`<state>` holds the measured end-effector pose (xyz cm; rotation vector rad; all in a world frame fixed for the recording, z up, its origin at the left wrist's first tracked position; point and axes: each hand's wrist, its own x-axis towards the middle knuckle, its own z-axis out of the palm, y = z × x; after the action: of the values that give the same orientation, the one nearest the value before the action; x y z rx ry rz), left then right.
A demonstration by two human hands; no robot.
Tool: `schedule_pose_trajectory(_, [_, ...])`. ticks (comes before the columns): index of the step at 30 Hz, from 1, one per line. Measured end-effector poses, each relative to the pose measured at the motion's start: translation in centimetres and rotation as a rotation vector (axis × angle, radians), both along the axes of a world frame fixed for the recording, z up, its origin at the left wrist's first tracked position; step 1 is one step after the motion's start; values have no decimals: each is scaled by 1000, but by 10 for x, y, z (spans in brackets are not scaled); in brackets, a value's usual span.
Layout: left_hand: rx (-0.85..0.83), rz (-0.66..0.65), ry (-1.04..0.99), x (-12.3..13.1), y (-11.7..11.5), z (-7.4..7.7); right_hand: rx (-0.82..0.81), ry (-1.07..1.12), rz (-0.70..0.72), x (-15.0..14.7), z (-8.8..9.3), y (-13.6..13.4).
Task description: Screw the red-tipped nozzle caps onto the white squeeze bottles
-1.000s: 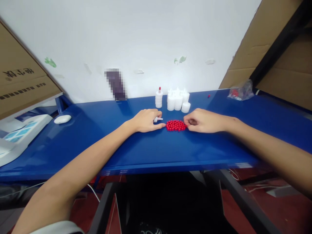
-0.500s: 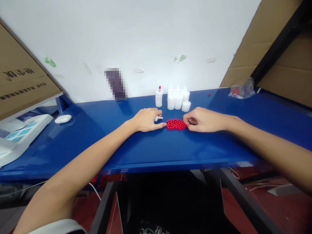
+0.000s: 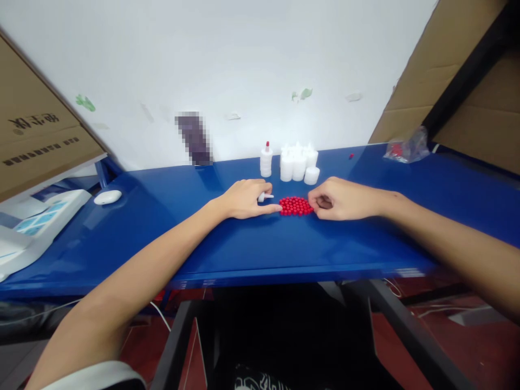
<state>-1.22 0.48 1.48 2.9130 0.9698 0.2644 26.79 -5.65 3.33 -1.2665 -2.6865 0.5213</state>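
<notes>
- Centred on the red caps (image 3: 296, 206), lying on the tabletop (image 3: 244, 249) between the left hand (image 3: 254, 199) and the right hand (image 3: 333, 199).
- Stretching lengthwise from left to right, along the line from 1 hand to the other; much shorter from front to back.
- Lying to the right of the left hand and to the left of the right hand, with neither of the 2 clearly nearer: bounded by a thumb at the left end and by fingertips at the right, seemingly touching at both.
- At the left end of the red caps, gripping a white nozzle (image 3: 261, 197) in curled fingers, with its narrow end pointing right and with the thumb stretched out.
- At the right end of the red caps, curled inward with fingertips drawn together; cannot tell whether pinching any cap.
- Bright red, small and roundish, packed close in rough rows, apparently 1 layer deep; too small to count surely.
- Behind the red caps, standing upright as a tight group of white bottles (image 3: 286, 168).
- Behind the red caps and to their left, standing apart as a ridged white bottle (image 3: 266, 163) with a red tip.
- Behind the right part of the red caps, sitting as a short white container (image 3: 312, 176).
- Farther behind and right of the red caps, lying as 1 loose red cap (image 3: 351, 156).
</notes>
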Motion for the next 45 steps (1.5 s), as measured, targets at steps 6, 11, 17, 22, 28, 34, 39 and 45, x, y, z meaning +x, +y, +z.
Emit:
schedule_pose_trajectory(6, [7,-29,2,4,-2,-1,6,-3,-3,0,1,1])
schedule_pose_trajectory(11, [7,-7,-2,5,-2,-2,11,-3,-10,1,0,1])
schedule_pose_trajectory(17, [24,25,20,7,-6,-2,23,-3,-23,2,-2,3])
schedule_pose_trajectory(22, [27,48,39,9,-8,-1,30,-2,-19,3,-2,3])
schedule_pose_trajectory(28, [33,52,39,10,-8,-1,30,6,-14,2,-1,2])
schedule_pose_trajectory(34, [40,36,34,8,-6,-2,22,52,-3,4,-3,4])
schedule_pose_trajectory(39, [94,-43,-56,5,-9,-5,155,164,-24,1,-6,2])
schedule_pose_trajectory(45, [174,-92,-163,17,-29,2,305,422,-51,-12,-12,-6])
